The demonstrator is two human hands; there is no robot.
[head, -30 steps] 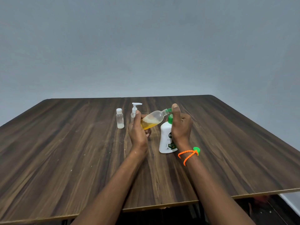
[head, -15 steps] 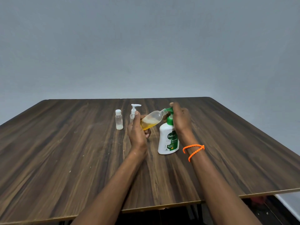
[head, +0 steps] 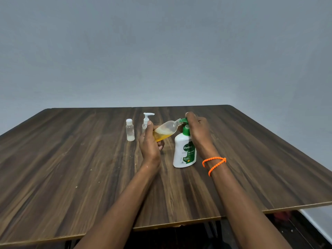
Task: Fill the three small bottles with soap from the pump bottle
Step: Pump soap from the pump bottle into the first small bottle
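Clearly the left hand [head: 150, 146] had its fingers wrapped round a tilted bottle [head: 164, 131], neck at the spout, while the right hand [head: 196, 130] pressed the pump [head: 185, 151] on the worktop [head: 71, 168]. Light, slick plastic; best gripped round its belly.

place: plain indoor room | evidence: bare grey wall [head: 161, 51]; dark wood-grain table [head: 71, 177]
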